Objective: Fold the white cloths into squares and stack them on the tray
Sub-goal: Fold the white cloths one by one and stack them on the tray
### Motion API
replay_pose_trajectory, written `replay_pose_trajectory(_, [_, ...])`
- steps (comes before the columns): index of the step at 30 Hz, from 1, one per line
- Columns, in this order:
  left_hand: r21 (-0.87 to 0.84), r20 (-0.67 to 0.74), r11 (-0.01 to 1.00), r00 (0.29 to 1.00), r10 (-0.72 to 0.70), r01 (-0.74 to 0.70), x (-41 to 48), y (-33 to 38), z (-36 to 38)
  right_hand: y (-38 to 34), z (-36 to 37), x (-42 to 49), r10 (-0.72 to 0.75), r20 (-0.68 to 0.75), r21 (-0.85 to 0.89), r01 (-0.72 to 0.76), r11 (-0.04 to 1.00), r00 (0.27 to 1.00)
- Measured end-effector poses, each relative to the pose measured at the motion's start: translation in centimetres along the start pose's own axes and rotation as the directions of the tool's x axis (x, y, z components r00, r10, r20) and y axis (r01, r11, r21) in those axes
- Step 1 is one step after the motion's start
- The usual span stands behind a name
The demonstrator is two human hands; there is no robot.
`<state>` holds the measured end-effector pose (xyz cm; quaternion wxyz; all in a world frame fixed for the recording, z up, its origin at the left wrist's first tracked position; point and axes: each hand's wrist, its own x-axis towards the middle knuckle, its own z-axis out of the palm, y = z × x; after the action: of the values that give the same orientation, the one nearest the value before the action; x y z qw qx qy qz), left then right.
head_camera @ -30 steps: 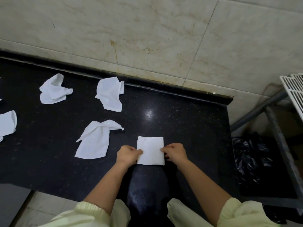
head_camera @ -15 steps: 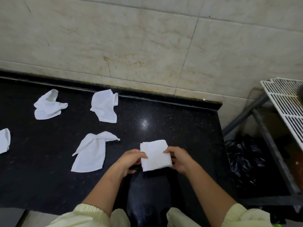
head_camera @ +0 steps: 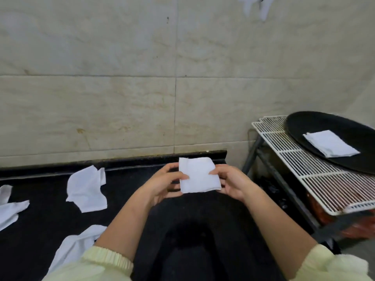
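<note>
Above the counter, left hand and right hand pinch the folded cloth by its side edges; light, soft, floppy; support both sides.

Black counter with crumpled white cloths; beside it, wire rack with black tray.
</note>
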<state>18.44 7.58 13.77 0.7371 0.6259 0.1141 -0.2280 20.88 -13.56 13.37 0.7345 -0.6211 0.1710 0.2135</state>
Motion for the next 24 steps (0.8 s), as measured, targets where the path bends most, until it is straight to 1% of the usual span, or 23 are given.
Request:
replay_pose_trajectory(4, [0.044,0.078,0.995,0.994,0.082,-0.086,1.5,4.3,4.3,-5.1,-3.3,-1.4,-0.083,-0.040,0.019,0.084,0.996,0.996])
replay_pose_trajectory(8, [0.061,0.088,0.988,0.987,0.137,-0.143,2.8,7.6,9.5,-9.7,-7.1,-3.4,-0.152,-0.080,0.000,0.153,0.988,0.985])
replay_pose_trajectory(12, [0.078,0.123,0.979,0.976,0.180,-0.190,3.9,10.2,16.0,-13.5,-12.5,-4.5,-0.231,-0.116,-0.005,0.232,0.973,0.966])
replay_pose_trajectory(17, [0.114,0.138,0.975,0.975,0.177,-0.193,5.9,11.2,24.9,-16.7,-20.9,-5.6,-0.261,-0.171,-0.011,0.264,0.965,0.950])
replay_pose_trajectory(21, [0.144,0.134,0.974,0.979,0.153,-0.172,7.9,10.5,31.3,-17.7,-27.5,-5.6,-0.254,-0.207,-0.048,0.249,0.967,0.945])
replay_pose_trajectory(24, [0.131,0.135,0.982,0.984,0.120,-0.138,9.2,10.1,36.3,-18.3,-32.7,-5.3,-0.243,-0.255,-0.097,0.225,0.969,0.936])
